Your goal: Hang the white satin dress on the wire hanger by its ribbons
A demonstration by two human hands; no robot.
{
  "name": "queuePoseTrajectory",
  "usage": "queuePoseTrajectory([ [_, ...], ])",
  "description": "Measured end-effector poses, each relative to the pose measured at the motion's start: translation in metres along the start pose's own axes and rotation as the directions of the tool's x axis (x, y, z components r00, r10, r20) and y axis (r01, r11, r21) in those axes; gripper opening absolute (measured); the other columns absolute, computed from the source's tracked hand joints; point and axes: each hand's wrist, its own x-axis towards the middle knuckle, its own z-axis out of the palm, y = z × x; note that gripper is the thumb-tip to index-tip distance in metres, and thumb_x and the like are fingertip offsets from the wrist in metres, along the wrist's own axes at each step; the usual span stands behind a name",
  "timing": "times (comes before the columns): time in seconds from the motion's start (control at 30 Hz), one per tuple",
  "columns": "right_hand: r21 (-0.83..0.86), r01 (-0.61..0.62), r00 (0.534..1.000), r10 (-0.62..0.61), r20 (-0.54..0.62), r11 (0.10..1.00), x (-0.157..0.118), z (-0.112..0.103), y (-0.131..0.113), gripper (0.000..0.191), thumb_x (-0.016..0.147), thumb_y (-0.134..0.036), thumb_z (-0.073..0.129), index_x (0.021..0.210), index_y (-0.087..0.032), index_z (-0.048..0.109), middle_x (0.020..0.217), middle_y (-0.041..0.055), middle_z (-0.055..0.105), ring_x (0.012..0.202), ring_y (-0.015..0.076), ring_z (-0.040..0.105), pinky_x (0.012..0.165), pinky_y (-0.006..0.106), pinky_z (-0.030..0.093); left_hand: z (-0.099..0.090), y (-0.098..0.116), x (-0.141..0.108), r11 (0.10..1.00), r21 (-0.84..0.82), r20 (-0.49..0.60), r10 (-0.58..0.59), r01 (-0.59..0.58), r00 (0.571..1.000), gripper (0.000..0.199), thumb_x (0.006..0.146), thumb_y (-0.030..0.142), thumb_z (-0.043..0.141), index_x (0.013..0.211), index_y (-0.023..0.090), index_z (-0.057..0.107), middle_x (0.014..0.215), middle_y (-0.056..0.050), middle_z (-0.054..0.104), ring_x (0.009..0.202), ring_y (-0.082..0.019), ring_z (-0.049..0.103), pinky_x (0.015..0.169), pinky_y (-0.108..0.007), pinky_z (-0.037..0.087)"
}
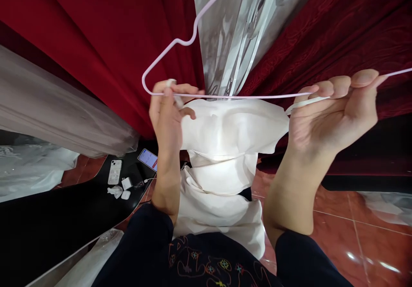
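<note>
Near the bent corner of that pale-lilac wire hanger (238,97), your left hand (167,117) pinches it; your right hand (333,117), well apart, grips it plus a narrow white strap (310,102). Keep it level so the smooth white fabric garment (222,128) just below won't twist, imo.

Red drape (106,42) hanging on left, darker patterned red fabric (325,42) on right; pale grey panel (215,38) between. Sheer greyish fabric (64,98) farther left, crumpled clear plastic (35,167) below it. Black table (64,222) at lower left: white-backed phone (115,172), lit phone (148,159) near it, white charger block (126,183), small white rounded case (125,194) just beside crumpled white scrap (115,191). Red tiled floor (337,227), glossy.
</note>
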Motion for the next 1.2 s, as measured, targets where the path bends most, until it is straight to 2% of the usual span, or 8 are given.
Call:
queuePoseTrajectory([
  [0.1,-0.019,0.016,1.0,-0.016,0.018,1.0,-0.001,-0.001,0.0,0.041,0.108,-0.036,0.026,0.073,-0.02,0.041,0.055,-0.007,0.029,0.045,0.0042,0.041,0.054,0.02,0.051,-0.022,0.007,0.003,0.956,0.196,-0.162,0.252,-0.219,0.954,0.015,0.097,0.02,0.065,0.112,0.02,0.067,0.104,-0.005,0.077,0.081,-0.018,0.075,0.05,-0.023,0.047],
  [0.23,-0.03,-0.012,1.0,0.012,0.007,0.999,-0.006,0.002,0.001,0.044,0.109,-0.036,0.016,0.074,-0.02,0.038,0.056,-0.0063,0.026,0.046,0.0039,0.038,0.055,0.02,0.049,-0.048,0.022,0.014,0.808,0.442,-0.114,0.482,-0.39,0.869,0.028,0.095,0.005,0.058,0.106,0.021,0.079,0.103,0.0,0.078,0.092,-0.019,0.073,0.059,-0.025,0.051],
  [0.37,0.066,-0.051,0.999,0.05,0.011,0.997,-0.01,0.003,0.009,0.046,0.108,-0.04,0.017,0.075,-0.02,0.04,0.056,-0.0065,0.03,0.046,0.0032,0.038,0.055,0.019,0.048,-0.052,0.038,0.026,0.766,0.419,0.074,0.507,-0.488,0.859,0.018,0.093,0.016,0.075,0.107,0.023,0.082,0.106,0.0,0.079,0.106,-0.024,0.071,0.103,-0.043,0.055],
  [0.53,0.14,-0.059,0.998,0.058,0.01,0.988,-0.015,0.0,0.02,0.042,0.107,-0.043,0.027,0.075,-0.02,0.04,0.057,-0.0065,0.029,0.048,0.0043,0.038,0.057,0.02,0.05,-0.039,0.05,0.032,0.735,0.373,0.15,0.554,-0.566,0.819,0.021,0.09,0.028,0.075,0.11,0.023,0.081,0.11,-0.001,0.077,0.111,-0.028,0.07,0.099,-0.046,0.059],
  [0.73,0.176,-0.097,0.995,0.098,0.003,0.98,-0.013,-0.003,0.023,0.038,0.106,-0.042,0.032,0.076,-0.02,0.041,0.059,-0.0066,0.029,0.049,0.0038,0.037,0.057,0.019,0.049,-0.037,0.06,0.025,0.914,0.129,0.143,0.366,-0.384,0.919,0.004,0.086,0.03,0.071,0.082,0.027,0.072,0.111,-0.001,0.076,0.113,-0.027,0.069,0.112,-0.048,0.054],
  [0.87,0.154,-0.102,0.995,0.1,0.021,0.983,-0.013,-0.002,0.025,0.037,0.106,-0.037,0.029,0.076,-0.02,0.041,0.058,-0.0063,0.03,0.05,0.0041,0.038,0.059,0.02,0.05,-0.038,0.054,0.023,0.9,0.132,0.156,0.395,-0.415,0.906,0.023,0.081,0.012,0.059,0.07,0.026,0.074,0.122,0.002,0.075,0.121,-0.026,0.065,0.116,-0.047,0.051],
  [1.0,0.14,-0.075,0.997,0.071,0.035,0.987,-0.014,-0.002,0.026,0.037,0.106,-0.04,0.032,0.076,-0.02,0.041,0.059,-0.0062,0.03,0.051,0.0044,0.038,0.059,0.02,0.05,-0.021,0.056,0.026,0.763,0.37,0.232,0.477,-0.53,0.848,0.024,0.091,0.011,0.067,0.105,0.024,0.082,0.125,-0.002,0.073,0.134,-0.032,0.059,0.122,-0.052,0.047],
  [1.2,0.078,-0.021,0.999,0.017,0.044,0.997,-0.012,-0.007,0.021,0.038,0.106,-0.042,0.032,0.077,-0.021,0.041,0.059,-0.0057,0.03,0.051,0.0056,0.04,0.06,0.022,0.052,0.007,0.078,0.037,0.735,0.57,0.435,0.111,-0.368,0.894,0.035,0.1,0.012,0.064,0.134,0.02,0.069,0.132,-0.005,0.063,0.132,-0.028,0.055,0.116,-0.036,0.046],
])
